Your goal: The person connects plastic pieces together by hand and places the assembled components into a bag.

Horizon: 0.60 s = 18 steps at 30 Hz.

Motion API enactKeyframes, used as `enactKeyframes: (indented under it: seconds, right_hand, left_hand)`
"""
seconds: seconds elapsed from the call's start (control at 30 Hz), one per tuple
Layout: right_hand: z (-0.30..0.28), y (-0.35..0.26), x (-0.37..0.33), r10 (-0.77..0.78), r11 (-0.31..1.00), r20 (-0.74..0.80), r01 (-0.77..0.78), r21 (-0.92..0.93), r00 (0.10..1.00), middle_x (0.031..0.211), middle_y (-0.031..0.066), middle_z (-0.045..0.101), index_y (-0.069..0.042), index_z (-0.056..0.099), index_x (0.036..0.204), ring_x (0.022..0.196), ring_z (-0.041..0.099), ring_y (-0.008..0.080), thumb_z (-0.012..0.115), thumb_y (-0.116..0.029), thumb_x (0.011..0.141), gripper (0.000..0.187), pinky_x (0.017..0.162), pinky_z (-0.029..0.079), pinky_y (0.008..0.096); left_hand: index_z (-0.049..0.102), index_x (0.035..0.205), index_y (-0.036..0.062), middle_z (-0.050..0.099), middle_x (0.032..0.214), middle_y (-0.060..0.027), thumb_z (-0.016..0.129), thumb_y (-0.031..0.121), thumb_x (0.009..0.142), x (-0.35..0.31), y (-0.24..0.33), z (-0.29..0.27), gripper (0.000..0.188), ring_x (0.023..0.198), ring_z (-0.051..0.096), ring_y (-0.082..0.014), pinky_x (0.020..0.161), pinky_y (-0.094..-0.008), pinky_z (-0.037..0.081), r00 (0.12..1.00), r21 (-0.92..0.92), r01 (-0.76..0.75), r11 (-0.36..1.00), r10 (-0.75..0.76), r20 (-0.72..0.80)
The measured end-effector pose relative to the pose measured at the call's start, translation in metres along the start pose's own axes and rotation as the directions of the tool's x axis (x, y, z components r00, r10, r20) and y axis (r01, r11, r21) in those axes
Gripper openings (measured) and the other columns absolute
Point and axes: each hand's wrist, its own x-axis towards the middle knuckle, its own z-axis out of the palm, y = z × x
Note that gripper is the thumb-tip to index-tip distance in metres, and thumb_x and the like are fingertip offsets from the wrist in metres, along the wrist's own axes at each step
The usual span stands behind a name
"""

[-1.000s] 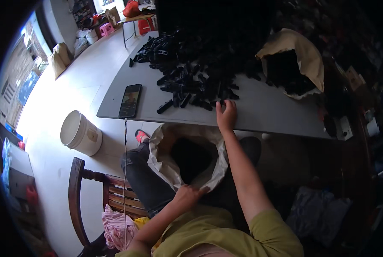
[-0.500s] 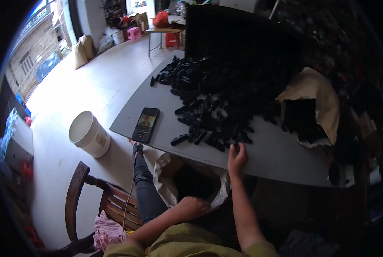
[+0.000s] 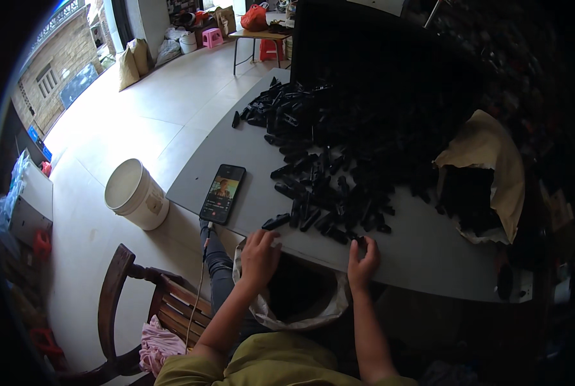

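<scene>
Left hand (image 3: 259, 255) is now up from the sack (image 3: 300, 307) — fingers apart beside a black part (image 3: 276, 222) | right hand (image 3: 363, 262) at the counter (image 3: 422, 248) edge, fingers curled on a small black piece (image 3: 361, 242).

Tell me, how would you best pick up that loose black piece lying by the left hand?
Probably across its narrow middle, pinched from above. The black piece lies flat and lengthwise on the grey table, apart from the pile, with bare table on both long sides. The left hand is right beside it, at the table's near edge.
</scene>
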Motion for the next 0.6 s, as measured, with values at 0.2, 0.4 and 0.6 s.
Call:
enactKeyframes:
  seconds: [0.2, 0.4, 0.6]
  right_hand:
    - [-0.001, -0.002, 0.002, 0.025, 0.999, 0.034, -0.026, 0.03, 0.999, 0.09, 0.0124, 0.062, 0.0, 0.058, 0.098, 0.084, 0.06, 0.0276, 0.063, -0.02, 0.086, 0.023, 0.077, 0.046, 0.0373]
    - [-0.002, -0.004, 0.003, 0.068, 0.991, 0.041, -0.073, 0.11, 0.997, 0.092, 0.0131, 0.062, 0.002, 0.058, 0.1, 0.087, 0.061, 0.0271, 0.062, -0.016, 0.087, 0.023, 0.078, 0.047, 0.0359]
    - [-0.012, -0.011, -0.002, 0.006, 0.999, 0.04, -0.008, 0.045, 0.999, 0.09, 0.0133, 0.059, 0.002, 0.057, 0.101, 0.084, 0.06, 0.0253, 0.06, -0.015, 0.089, 0.022, 0.077, 0.047, 0.0343]
  left_hand:
    - [0.056, 0.1, 0.0071, 0.057, 0.106, -0.0103, 0.066, 0.004, 0.067, 0.032, -0.017, 0.017, 0.034, 0.107, 0.05, -0.032, 0.09, -0.0426, 0.04, 0.984, 0.105, -0.054, 0.993, 0.07, -0.162]
    - [0.056, 0.089, 0.0064, 0.057, 0.096, -0.0106, 0.061, 0.003, 0.068, 0.025, -0.03, 0.027, 0.022, 0.1, 0.053, -0.0325, 0.087, -0.0416, 0.042, 0.983, 0.054, -0.133, 0.99, 0.139, -0.118]
    - [0.056, 0.092, 0.007, 0.055, 0.095, -0.0114, 0.065, 0.004, 0.072, 0.007, -0.029, 0.023, 0.021, 0.096, 0.053, -0.0324, 0.084, -0.0399, 0.043, 0.976, -0.077, -0.218, 0.973, 0.218, -0.014]
